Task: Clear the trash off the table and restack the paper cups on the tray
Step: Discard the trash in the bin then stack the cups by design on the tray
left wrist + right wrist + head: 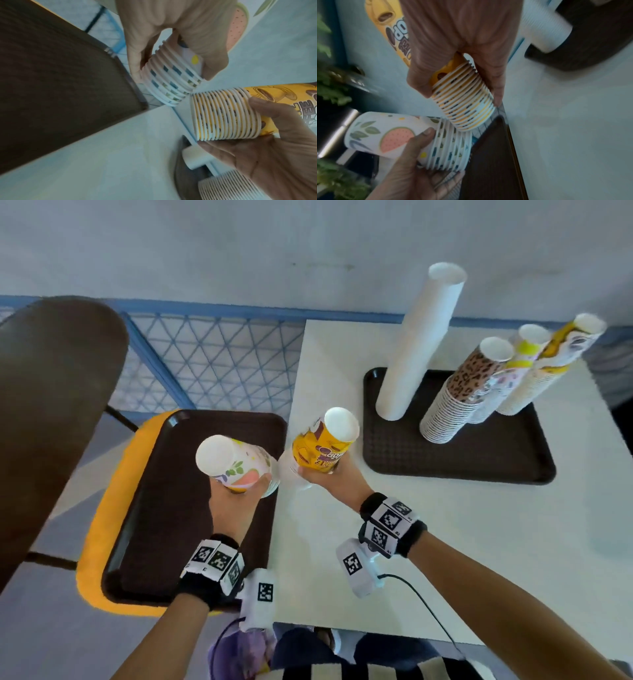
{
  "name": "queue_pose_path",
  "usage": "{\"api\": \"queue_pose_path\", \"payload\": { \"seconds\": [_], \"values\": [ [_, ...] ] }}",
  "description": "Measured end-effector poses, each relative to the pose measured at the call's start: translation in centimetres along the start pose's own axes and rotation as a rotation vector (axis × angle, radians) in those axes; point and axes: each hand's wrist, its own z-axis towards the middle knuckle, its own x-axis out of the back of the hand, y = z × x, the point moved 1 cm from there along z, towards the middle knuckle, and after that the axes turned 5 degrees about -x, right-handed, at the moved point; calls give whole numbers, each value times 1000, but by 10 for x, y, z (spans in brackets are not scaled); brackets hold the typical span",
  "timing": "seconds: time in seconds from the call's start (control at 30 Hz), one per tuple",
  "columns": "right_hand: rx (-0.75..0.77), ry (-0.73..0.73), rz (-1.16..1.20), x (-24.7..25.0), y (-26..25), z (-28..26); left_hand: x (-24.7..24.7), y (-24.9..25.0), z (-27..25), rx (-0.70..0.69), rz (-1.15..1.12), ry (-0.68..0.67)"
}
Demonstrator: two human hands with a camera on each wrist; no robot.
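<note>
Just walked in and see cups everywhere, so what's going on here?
A person is sorting paper cups. The left hand grips a fruit-print stack above a tray on a chair; the right hand grips a yellow stack. Four more stacks stand on the table tray.

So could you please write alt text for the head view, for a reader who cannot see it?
The left hand grips a fruit-print cup stack and the right hand a yellow cup stack, held side by side, bases up. Behind, on the white table, a dark tray holds five more cup stacks; an empty tray lies on a yellow chair.
</note>
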Motion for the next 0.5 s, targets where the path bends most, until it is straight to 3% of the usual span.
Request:
{"api": "queue_pose_path", "payload": {
  "seconds": [0.2,0.5],
  "values": [
    [124,125,44,124,-12,-45,-94,61,-23,-165,17,-232],
    [145,374,-66,344,8,-83,-265,122,-102,-205,18,-470]
  ]
}}
